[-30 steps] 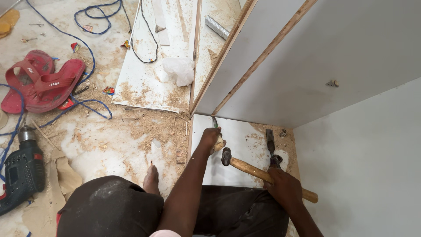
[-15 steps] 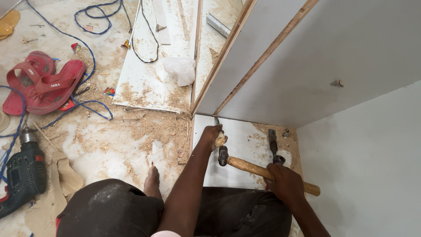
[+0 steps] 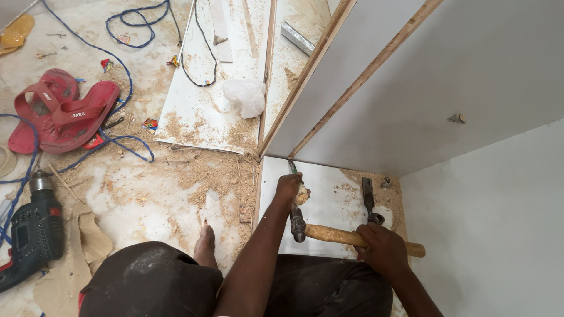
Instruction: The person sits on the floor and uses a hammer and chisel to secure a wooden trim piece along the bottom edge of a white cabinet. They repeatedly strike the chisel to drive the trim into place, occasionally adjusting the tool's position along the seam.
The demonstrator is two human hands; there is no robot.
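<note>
My left hand (image 3: 289, 188) grips a chisel (image 3: 295, 178) with a pale wooden handle, its blade pointing into the corner where the white floor panel (image 3: 329, 202) meets the upright board (image 3: 317, 100). My right hand (image 3: 382, 249) holds a hammer by its wooden handle (image 3: 332, 236). The dark hammer head (image 3: 297, 223) sits just below the chisel's handle end. Both hands are inside the white cabinet, above my knees.
A second dark hand tool (image 3: 369, 199) lies on the panel amid sawdust. A green power drill (image 3: 32, 235) with a blue cord (image 3: 126, 147), red sandals (image 3: 61, 111), a white crumpled bag (image 3: 245, 97) and loose boards lie on the dusty floor at left. My bare foot (image 3: 204, 246) rests there.
The hammer head has dropped slightly toward the chisel's handle end. My left hand keeps the chisel in the same corner.
</note>
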